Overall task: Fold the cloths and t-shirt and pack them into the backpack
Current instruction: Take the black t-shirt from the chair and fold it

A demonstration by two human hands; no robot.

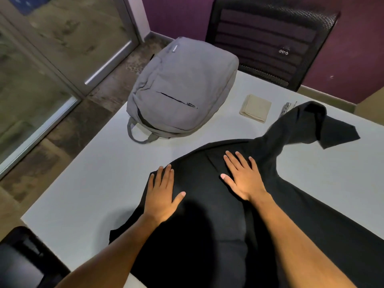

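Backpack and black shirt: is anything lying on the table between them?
No. In the head view, only bare table separates the backpack from the shirt; the folded beige cloth sits off to the right.

Overall light: dim, warm indoor cast.
Source: above and behind me, judging by where the shadow falls.
Shadow: a large soft dark patch lies on my black t-shirt between my forearms.
Highlights: the backs of my left hand and right hand catch the brightest warm light.
Table: evenly lit, no hard glare.
Glass door: murky reflections, smeared.
Edges: wide-angle bending, straight lines curve.
Sharpness: soft throughout, corners blurred.
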